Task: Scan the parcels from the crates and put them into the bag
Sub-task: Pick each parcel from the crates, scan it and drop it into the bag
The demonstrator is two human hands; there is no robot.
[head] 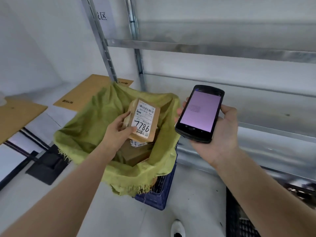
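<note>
My left hand [118, 132] grips a small brown cardboard parcel [145, 118] by its left edge, label up, with "7786" written on it. The parcel hangs over the open mouth of a yellow-green woven bag [89, 127], which lines a dark blue crate [159, 195]. Other brown parcels [138, 153] lie inside the bag. My right hand [220, 134] holds a black handheld scanner [200, 113] to the right of the parcel, its pale purple screen facing me.
Metal shelving [205, 48] runs along the right and back. Flat cardboard sheets [89, 93] lie on the white floor at the left. A black floor plate [46, 166] sits left of the bag. A black mesh crate [239, 218] stands at lower right. A shoe [177, 228] shows at the bottom.
</note>
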